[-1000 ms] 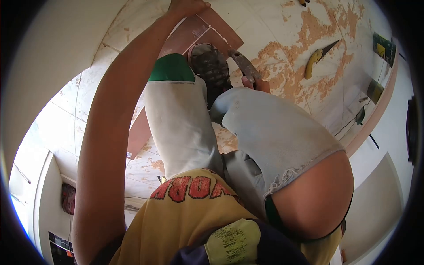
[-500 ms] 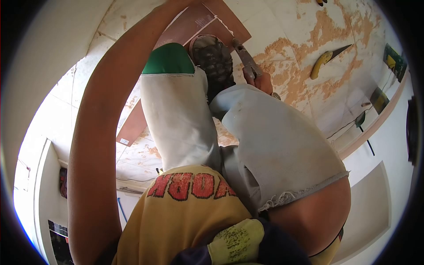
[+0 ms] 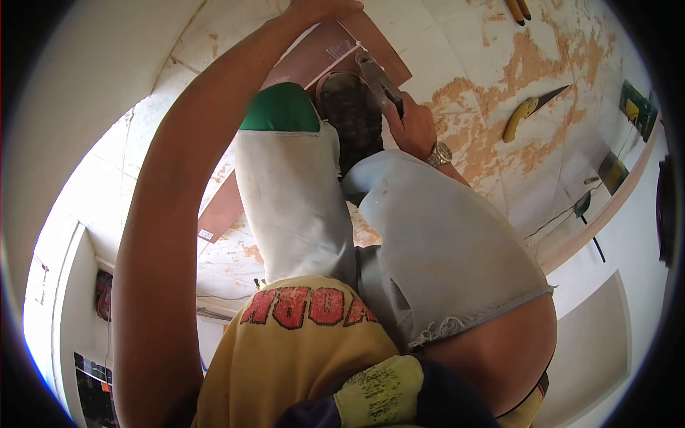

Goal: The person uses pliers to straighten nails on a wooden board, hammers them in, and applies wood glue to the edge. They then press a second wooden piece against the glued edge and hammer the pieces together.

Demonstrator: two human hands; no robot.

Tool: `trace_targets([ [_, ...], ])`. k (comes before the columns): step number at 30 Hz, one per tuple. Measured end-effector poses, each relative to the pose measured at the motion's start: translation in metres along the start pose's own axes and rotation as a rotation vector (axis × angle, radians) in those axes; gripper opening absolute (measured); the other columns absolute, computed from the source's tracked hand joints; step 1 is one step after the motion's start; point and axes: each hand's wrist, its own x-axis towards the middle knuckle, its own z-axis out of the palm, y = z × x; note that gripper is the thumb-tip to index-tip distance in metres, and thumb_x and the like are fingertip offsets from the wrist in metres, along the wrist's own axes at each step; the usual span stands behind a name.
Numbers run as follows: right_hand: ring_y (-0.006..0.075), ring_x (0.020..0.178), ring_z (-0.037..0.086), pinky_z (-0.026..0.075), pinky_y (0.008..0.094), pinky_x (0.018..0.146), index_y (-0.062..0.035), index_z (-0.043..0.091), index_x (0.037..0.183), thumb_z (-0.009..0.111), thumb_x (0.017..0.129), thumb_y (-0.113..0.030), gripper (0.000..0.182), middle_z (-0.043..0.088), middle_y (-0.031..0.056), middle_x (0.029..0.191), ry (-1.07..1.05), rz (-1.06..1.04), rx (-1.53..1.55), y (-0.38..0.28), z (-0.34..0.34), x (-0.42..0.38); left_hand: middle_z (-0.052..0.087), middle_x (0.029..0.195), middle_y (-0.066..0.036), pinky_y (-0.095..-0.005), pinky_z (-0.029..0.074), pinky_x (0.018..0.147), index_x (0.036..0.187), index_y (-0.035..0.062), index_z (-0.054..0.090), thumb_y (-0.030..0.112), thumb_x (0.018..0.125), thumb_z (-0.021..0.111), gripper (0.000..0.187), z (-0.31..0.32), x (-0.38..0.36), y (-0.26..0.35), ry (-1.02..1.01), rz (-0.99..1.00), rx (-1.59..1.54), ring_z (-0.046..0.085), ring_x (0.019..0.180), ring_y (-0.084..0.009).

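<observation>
My left hand reaches out at the top of the view and grips the far edge of a long brown board lying on the floor. My shoe stands on the board. My right hand, with a wristwatch on it, is closed around the handles of metal pincers. The pincers' head sits at the board's edge, just above the shoe. My knees and grey shorts hide the board's middle; its near end shows at the lower left.
The floor is pale tile with patches of orange-brown adhesive. A yellow-handled saw lies to the right. Small tools and a cable lie along the right wall, and a pale baseboard runs there.
My right hand has come up from behind my knee into full view. It has carried the pincers left and up to the board's edge above the shoe. My left hand still holds the board's far edge.
</observation>
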Motion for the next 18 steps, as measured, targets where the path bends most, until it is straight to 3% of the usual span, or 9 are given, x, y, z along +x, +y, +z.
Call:
trace_targets([
  [3,0.0446,0.064,0.066,0.051,0.0507,0.057,0.0013,0.061,0.103,0.062,0.096,-0.04,0.042,0.064,0.0224,0.065,0.037,-0.061,0.079,-0.006,0.004,-0.012,0.075,0.096,-0.017,-0.0426,0.056,0.081,0.095,0.003,0.071,0.041,0.076,0.079,0.044,-0.009,-0.008,0.022,-0.04,-0.146,0.038,0.071,0.092,-0.0313],
  [6,0.0415,0.064,0.067,0.052,0.0474,0.056,0.0009,0.063,0.103,0.064,0.096,-0.039,0.041,0.063,0.0214,0.064,-0.012,-0.003,-0.102,0.016,0.014,-0.005,0.074,0.098,-0.017,-0.0427,0.056,0.083,0.097,0.0033,0.071,0.042,0.076,0.079,0.045,-0.001,-0.006,0.015,0.057,-0.072,0.122,0.071,0.094,-0.0311],
  [9,0.0406,0.067,0.068,0.052,0.0455,0.057,0.0013,0.064,0.101,0.064,0.096,-0.038,0.039,0.063,0.0218,0.065,-0.019,0.147,0.055,0.001,-0.014,-0.025,0.074,0.1,-0.018,-0.0429,0.056,0.085,0.099,0.0032,0.071,0.043,0.077,0.078,0.046,-0.004,-0.004,0.016,-0.018,-0.091,0.11,0.071,0.096,-0.0319],
  [11,0.0409,0.069,0.068,0.052,0.0457,0.058,0.0017,0.065,0.098,0.063,0.097,-0.037,0.039,0.064,0.0225,0.067,0.301,-0.203,-0.064,0.005,-0.01,-0.047,0.074,0.1,-0.019,-0.0429,0.056,0.085,0.099,0.0033,0.071,0.043,0.077,0.078,0.046,-0.011,-0.011,0.025,-0.027,-0.107,0.085,0.07,0.096,-0.0326],
  [14,0.0424,0.069,0.067,0.052,0.0452,0.058,0.001,0.064,0.095,0.062,0.099,-0.037,0.038,0.064,0.0227,0.068,0.286,-0.025,0.115,0.012,0.006,-0.068,0.074,0.101,-0.019,-0.0427,0.056,0.085,0.098,0.0034,0.071,0.044,0.078,0.077,0.046,-0.003,-0.013,0.019,0.003,-0.09,0.095,0.07,0.096,-0.0331],
  [16,0.0424,0.069,0.067,0.052,0.0444,0.058,0.0005,0.063,0.094,0.061,0.1,-0.036,0.037,0.064,0.0222,0.067,-0.031,0.048,-0.103,0.028,0.0,-0.05,0.074,0.102,-0.019,-0.0425,0.056,0.085,0.098,0.0034,0.071,0.044,0.078,0.078,0.046,-0.004,-0.01,0.02,0.006,-0.077,0.112,0.07,0.096,-0.0329],
  [18,0.0288,0.06,0.066,0.05,0.0388,0.056,0.0007,0.063,0.089,0.061,0.099,-0.044,0.045,0.061,0.0143,0.062,-0.063,0.148,0.034,0.023,-0.011,-0.045,0.075,0.103,-0.018,-0.042,0.055,0.084,0.098,0.0033,0.071,0.044,0.079,0.078,0.045,-0.008,-0.006,0.019,-0.043,-0.09,0.133,0.07,0.096,-0.0321],
])
